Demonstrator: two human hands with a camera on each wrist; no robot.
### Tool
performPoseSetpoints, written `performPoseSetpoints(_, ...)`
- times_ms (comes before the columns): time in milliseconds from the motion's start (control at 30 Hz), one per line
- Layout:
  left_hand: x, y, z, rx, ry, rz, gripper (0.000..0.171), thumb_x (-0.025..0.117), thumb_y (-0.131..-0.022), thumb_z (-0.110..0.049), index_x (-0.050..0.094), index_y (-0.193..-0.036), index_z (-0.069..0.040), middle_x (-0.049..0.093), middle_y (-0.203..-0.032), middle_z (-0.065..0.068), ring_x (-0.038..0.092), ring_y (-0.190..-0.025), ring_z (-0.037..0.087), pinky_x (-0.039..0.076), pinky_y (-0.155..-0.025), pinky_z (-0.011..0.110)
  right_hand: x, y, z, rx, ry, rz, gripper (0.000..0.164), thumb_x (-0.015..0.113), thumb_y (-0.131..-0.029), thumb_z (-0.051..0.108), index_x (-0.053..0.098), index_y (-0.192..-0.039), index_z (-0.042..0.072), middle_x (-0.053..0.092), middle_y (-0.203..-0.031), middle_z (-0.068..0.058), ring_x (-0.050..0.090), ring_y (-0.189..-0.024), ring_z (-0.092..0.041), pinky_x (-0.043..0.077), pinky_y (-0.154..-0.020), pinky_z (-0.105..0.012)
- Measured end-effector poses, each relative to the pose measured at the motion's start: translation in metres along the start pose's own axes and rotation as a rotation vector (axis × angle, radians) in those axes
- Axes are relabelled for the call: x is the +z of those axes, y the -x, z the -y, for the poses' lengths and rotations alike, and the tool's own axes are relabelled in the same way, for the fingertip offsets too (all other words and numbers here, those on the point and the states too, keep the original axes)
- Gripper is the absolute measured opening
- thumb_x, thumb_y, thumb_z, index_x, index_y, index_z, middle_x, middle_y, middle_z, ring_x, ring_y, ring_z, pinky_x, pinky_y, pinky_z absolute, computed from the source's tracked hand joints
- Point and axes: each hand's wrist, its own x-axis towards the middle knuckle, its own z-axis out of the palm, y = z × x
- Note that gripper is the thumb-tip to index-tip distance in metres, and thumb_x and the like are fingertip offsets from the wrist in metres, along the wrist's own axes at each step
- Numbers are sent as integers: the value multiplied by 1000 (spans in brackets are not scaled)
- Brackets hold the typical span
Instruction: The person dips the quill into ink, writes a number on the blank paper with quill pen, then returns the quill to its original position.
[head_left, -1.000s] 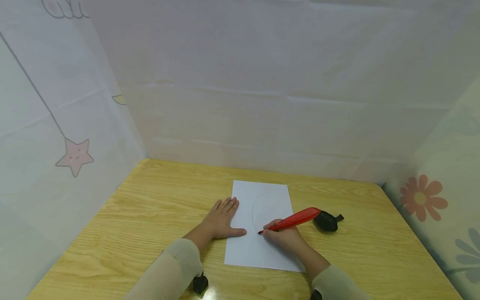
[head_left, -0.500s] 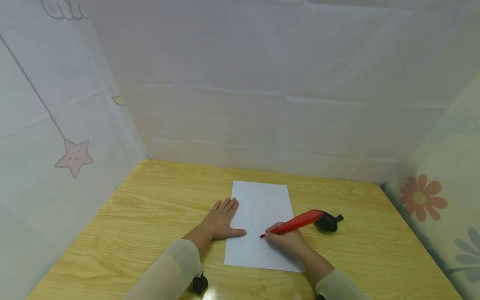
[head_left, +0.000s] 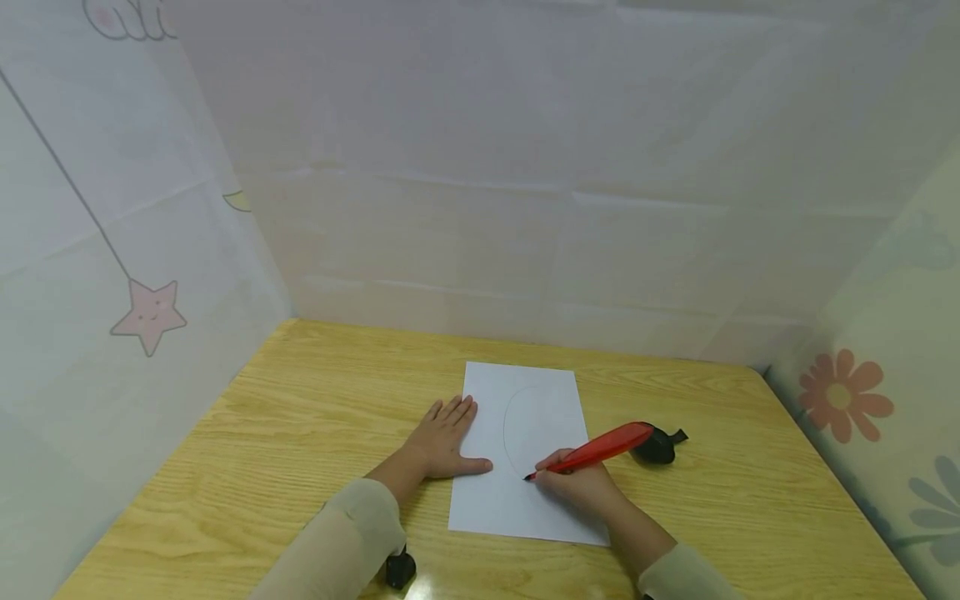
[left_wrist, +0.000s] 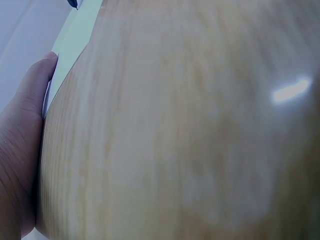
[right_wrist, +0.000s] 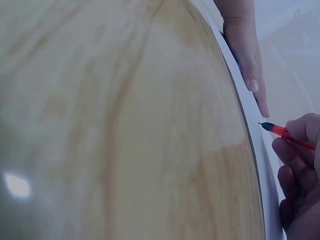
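Observation:
A white sheet of paper (head_left: 487,508) lies on the wooden table. My left hand (head_left: 441,443) rests on its left edge, fingers spread and straight, thumb across the paper. In my right hand (head_left: 588,485) a red feather-shaped pen (head_left: 609,442) is pinched between thumb and fingers, its black tip at the lower end of a thin curved line (head_left: 505,429). The right wrist view shows the pen (right_wrist: 282,132) close up, the right hand's fingers (right_wrist: 295,160) curled at it. In the left wrist view only part of the left hand (left_wrist: 22,135) appears beside the paper (left_wrist: 75,40).
A black rounded object (head_left: 656,448) with a short tab lies on the table (head_left: 300,417) right of the paper, partly behind the pen's red end. A small black item (head_left: 401,568) is by the left sleeve. Pale printed cloth (head_left: 525,167) hangs around the table.
My right hand has moved slightly down and to the right with the pen, and the curved line has grown longer at its lower end. The left hand and paper have stayed put.

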Motion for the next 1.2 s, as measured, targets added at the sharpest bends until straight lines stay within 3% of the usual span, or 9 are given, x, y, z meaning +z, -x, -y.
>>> performPoseSetpoints(500,4,-2,3,16,-6,-7,109,43,-83,-81,8,-159,-12,5,-167,4,0,-155,21,2,-125,47,-6,3,0,44,4,-6,17,81,-79,17,74,-91,7,73,-87,0,56,-83,-15,45,-71,-26)
performPoseSetpoints(800,-5,2,-1,14,-14,2,107,44,-84,-80,12,-159,-10,9,-167,6,5,-155,23,6,-125,48,-10,2,-6,20,7,3,15,80,-79,16,74,-90,8,72,-86,-1,54,-82,-16,43,-70,-27)
performPoseSetpoints(1200,-5,1,-1,8,-22,9,107,44,-84,-79,10,-159,-10,8,-167,5,4,-155,22,4,-125,48,-15,6,-6,20,10,-15,14,80,-78,14,75,-90,7,72,-86,-1,55,-82,-16,43,-70,-26)
